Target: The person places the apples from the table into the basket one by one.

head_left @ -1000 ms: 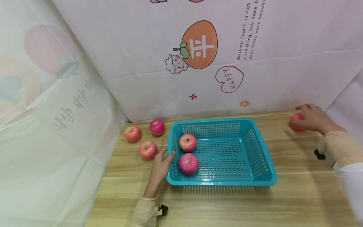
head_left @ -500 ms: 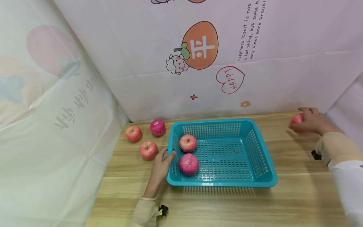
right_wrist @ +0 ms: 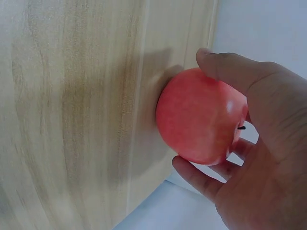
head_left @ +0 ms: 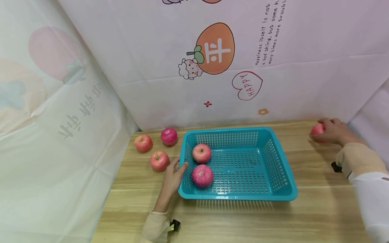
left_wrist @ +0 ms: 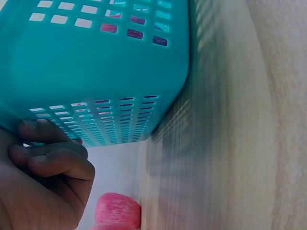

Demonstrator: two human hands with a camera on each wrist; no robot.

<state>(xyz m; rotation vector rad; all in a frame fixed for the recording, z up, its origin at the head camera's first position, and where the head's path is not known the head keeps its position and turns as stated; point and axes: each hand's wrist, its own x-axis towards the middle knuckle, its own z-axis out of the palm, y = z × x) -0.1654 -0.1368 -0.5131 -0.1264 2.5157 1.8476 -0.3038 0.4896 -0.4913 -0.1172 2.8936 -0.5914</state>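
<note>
My left hand (head_left: 172,177) grips the left rim of a teal plastic basket (head_left: 237,196), thumb over the edge. In the left wrist view its fingers (left_wrist: 62,160) curl against the slotted outer wall. Inside the basket, along its left side, lie a light red apple (head_left: 201,153) and a darker pink-red apple (head_left: 202,176). Far to the right, near the table's back edge, my right hand (head_left: 338,132) holds a red apple (right_wrist: 199,117) between thumb and fingers. That apple's dark stem points toward the palm, and its far side is close against the wooden table.
Left of the basket, three more apples sit on the wooden table (head_left: 133,192): one light red apple (head_left: 143,143), another light red apple (head_left: 159,161) and a pink-red apple (head_left: 169,136). White printed cloth (head_left: 170,101) rises behind the table and along both sides.
My right hand has settled slightly lower and closer around the red apple, and its forearm has shifted left. The left hand and the basket hold their places.
</note>
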